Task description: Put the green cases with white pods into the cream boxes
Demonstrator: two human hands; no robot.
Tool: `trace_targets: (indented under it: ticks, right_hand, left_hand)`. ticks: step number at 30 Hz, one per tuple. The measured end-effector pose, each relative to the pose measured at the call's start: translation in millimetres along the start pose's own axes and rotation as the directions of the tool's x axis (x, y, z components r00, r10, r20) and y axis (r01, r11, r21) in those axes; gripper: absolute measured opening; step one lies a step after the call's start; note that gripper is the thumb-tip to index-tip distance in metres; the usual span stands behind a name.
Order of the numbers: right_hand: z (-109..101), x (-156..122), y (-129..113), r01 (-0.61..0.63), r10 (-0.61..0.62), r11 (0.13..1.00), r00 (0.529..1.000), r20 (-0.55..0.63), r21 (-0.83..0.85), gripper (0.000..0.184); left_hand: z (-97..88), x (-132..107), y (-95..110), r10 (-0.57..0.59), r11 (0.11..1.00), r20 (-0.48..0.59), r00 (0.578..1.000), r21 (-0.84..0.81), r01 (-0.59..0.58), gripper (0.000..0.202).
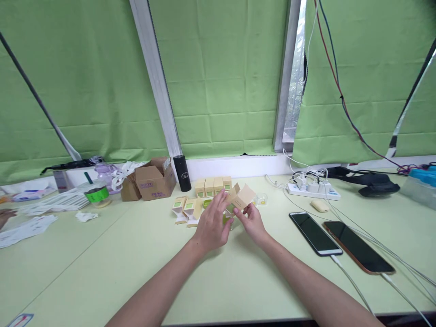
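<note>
My right hand [251,222] pinches a small tan carton [242,197] with its end flap open, held above the pale green table [136,254]. My left hand [213,222] curls beside it, fingertips touching the carton's left side and covering a small green item [227,219]. Behind the hands stands a row of several closed tan cartons with green labels [213,186]. Two more cartons lie open on their sides [187,210] just left of my left hand.
Two phones [315,232] [358,247] on white cables lie at the right, a power strip [313,187] behind them. A black cylinder [182,173], brown boxes [153,181], a cup with green band [97,193] and papers [27,227] sit at the left. Another person's fingers [5,215] show at the left edge.
</note>
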State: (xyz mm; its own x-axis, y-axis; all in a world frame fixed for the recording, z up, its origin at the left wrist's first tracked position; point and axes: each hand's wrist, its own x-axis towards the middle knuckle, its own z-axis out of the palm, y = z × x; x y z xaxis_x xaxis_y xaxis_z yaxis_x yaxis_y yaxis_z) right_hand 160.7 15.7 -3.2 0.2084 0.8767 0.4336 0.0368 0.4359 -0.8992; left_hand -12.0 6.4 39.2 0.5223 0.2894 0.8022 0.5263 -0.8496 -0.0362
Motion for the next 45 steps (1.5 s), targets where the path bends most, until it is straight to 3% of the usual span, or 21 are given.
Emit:
trace_targets:
  ticks: [4,8,12,15,22,29,32,36,40,45]
  right_hand:
    - [-2,-1,-4,0.063,-0.066,0.994,0.997,-0.03,-0.092,0.045]
    - [-4,-7,-10,0.206,-0.203,0.961,0.979,0.035,-0.185,0.047]
    - [-7,-11,-13,0.46,-0.43,0.836,0.888,0.162,-0.299,0.052]
    - [-8,-12,-13,0.543,-0.497,0.752,0.84,0.22,-0.373,0.055]
    - [-11,-12,-13,0.498,-0.444,0.749,0.867,0.226,-0.437,0.075]
    - [-16,-1,19,0.252,-0.239,0.841,0.967,0.09,-0.478,0.062]
    - [-17,1,28,0.162,-0.153,0.871,0.987,0.058,-0.463,0.058]
    - [-16,0,24,0.181,-0.172,0.879,0.983,0.061,-0.441,0.056]
    - [-14,0,17,0.226,-0.223,0.877,0.973,0.057,-0.424,0.053]
    - [-14,0,13,0.256,-0.251,0.876,0.966,0.068,-0.409,0.052]
  left_hand:
    - [-2.9,-4,-12,-0.164,0.987,-0.081,0.983,-0.02,0.162,0.067]
    - [-2.7,-9,-21,-0.279,0.959,-0.026,0.96,-0.059,0.277,0.066]
    - [-3.3,-11,-22,-0.261,0.964,0.039,0.965,-0.044,0.263,0.068]
    - [-4.2,-12,-22,-0.242,0.969,0.036,0.97,-0.039,0.243,0.067]
    - [-2.9,-15,-19,-0.216,0.974,-0.014,0.976,-0.065,0.215,0.059]
    - [1.4,-21,-19,-0.206,0.978,-0.058,0.977,-0.05,0.203,0.048]
    - [2.8,-23,-21,-0.195,0.981,-0.085,0.977,-0.025,0.193,0.045]
    - [2.6,-22,-21,-0.174,0.984,-0.12,0.978,-0.052,0.168,0.045]
    - [-1.1,-16,-15,-0.185,0.962,-0.119,0.975,-0.223,0.155,0.055]
    - [-0.6,-14,-11,-0.372,0.878,-0.105,0.922,-0.361,0.313,0.048]
